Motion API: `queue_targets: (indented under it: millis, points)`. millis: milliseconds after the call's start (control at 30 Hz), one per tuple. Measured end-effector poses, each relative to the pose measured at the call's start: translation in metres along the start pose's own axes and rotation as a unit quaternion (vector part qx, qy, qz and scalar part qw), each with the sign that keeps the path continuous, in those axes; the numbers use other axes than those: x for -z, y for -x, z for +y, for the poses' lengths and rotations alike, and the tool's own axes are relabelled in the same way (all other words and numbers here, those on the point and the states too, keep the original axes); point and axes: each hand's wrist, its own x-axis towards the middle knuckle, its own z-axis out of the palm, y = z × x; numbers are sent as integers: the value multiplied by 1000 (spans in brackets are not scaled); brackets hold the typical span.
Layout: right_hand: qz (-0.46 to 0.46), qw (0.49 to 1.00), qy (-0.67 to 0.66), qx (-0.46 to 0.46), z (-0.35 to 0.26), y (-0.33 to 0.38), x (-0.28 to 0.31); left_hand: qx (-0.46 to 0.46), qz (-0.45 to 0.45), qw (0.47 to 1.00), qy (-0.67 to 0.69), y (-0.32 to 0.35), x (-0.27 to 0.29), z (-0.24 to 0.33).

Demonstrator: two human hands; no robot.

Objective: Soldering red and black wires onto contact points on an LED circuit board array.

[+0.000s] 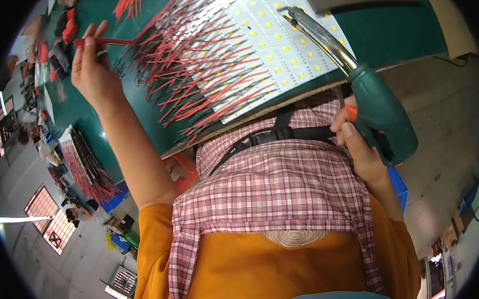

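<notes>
Head view: your left hand [90, 68] is up in the upper left of the frame, fingers pinched shut on a short red wire [104, 43] held just off the edge of the fanned-out wire bundle [192, 71]. Your right hand [358, 143], right of center, has its grip wrapped tight around the green handle of a soldering gun [381, 117], with the metal barrel pointing up-left so the tip sits over the white LED strips [277, 34] near the top middle. Those strips lie side by side on the green surface [401, 27], red wires already sticking out of their left ends.

Looks to me like you're mid-way through wiring the strips, with one lead picked and the iron ready. I'd say the next move needs that wire end brought onto a bare pad, with the tip meeting it there, steady and without brushing the neighbouring leads.
</notes>
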Motion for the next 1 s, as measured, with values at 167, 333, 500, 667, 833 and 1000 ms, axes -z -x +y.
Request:
queue_targets:
  millis: [167, 333, 500, 667, 833, 1000]
  points:
    - [-8, 1000, -9, 27, 4, 1, 2, -64, 14, 995, -77, -3, 3, 10]
    - [17, 998, -57, 0, 5, 14, 15, -135, -45, 990, 11, 31, -7, 60]
    - [5, 998, -54, -9, 9, 29, 23, -48, -282, 949, -134, 113, -43, 79]
    - [-4, 997, -48, -53, 8, 37, 25, -321, -355, 850, -221, 143, -75, 53]
    - [-71, 993, 67, -70, 9, 39, 30, -395, -263, 833, -284, 158, -84, 38]
    - [-46, 994, 82, -63, 16, 44, 29, -373, -261, 827, -329, 163, -82, 35]
